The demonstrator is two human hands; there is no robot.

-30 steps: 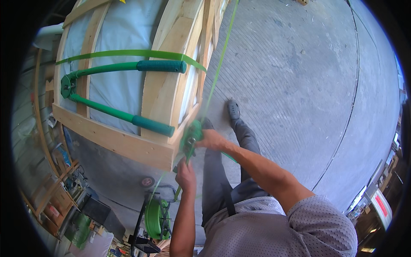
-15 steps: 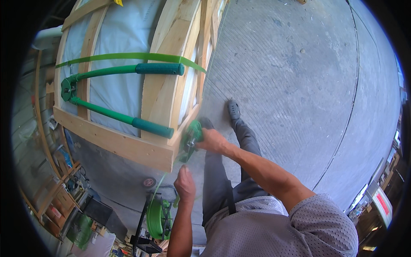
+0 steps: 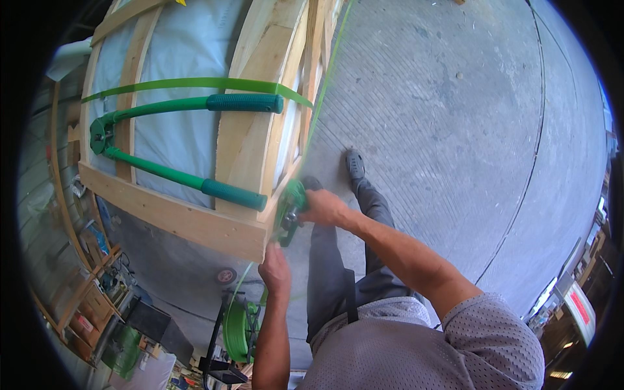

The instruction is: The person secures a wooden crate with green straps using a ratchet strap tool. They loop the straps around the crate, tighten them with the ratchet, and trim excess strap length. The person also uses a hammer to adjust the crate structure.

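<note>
Right hand [image 3: 323,208]: I see it at the crate's near right corner, fingers bent round the tool, tips hidden behind it; the grip looks meant to steady its weight.
Green-and-metal tool [image 3: 292,214]: just beside that corner, blurred; I can't tell from here whether it touches the wood.
Left hand [image 3: 275,268]: nearer, just below the tool's near end, fingers gathered; blur stops me telling whether they pinch anything.
Wooden crate [image 3: 185,211]: to the left, planks around pale wrapping [image 3: 185,49], which they presumably shield.
Fitted green strap [image 3: 195,84]: across the top, bending over the right edge, apparently to bind the boards.
Loose green strap [image 3: 332,75]: a thin line along the crate's right side, leading toward the tool's corner.
Long-handled green tool [image 3: 159,170]: flat on the crate, head left, handles spread, grips to the right, I'd judge for easy reach.
Green strap reel [image 3: 236,333]: near, left of the legs [image 3: 330,279], on a dark stand that seems placed for feeding strap upward.
</note>
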